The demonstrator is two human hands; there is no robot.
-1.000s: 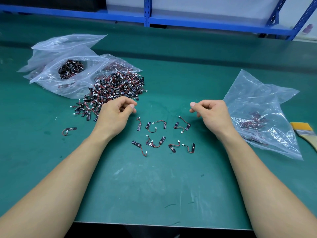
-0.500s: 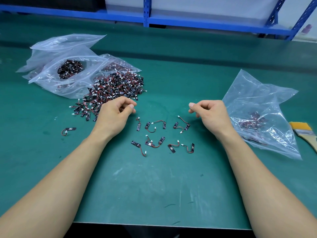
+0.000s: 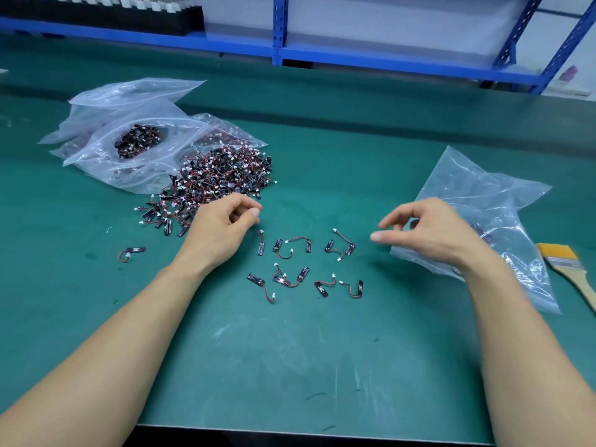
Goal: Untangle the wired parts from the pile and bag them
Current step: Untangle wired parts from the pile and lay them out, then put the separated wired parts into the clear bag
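Left hand (image 3: 222,229): fingers curled in, thumb tip against the fingertips, nothing visible between them. It sits at the near edge of the pile of wired parts (image 3: 219,179); cannot tell whether the knuckles touch the nearest pieces.

Right hand (image 3: 432,233): slightly blurred, thumb and forefinger held apart, other fingers loosely bent, nothing seen in it. It is well right of the pile, over the left edge of a clear plastic bag (image 3: 483,195). A few parts show dimly through the bag's film.

Separated parts (image 3: 303,273): roughly ten, each a small black board with a red-black lead and white plug. They lie on the green mat (image 3: 290,366) near-right of the pile, between the two hands.

One stray part (image 3: 133,252) lies near-left of the pile.

Behind-left of the pile and touching it is a heap of clear zip bags (image 3: 145,104), one open-mouthed with parts inside.

Paintbrush (image 3: 564,262): far right of the pile, beyond the right-hand bag.

Blue shelving (image 3: 277,27) stands past the pile, at the table's far side.
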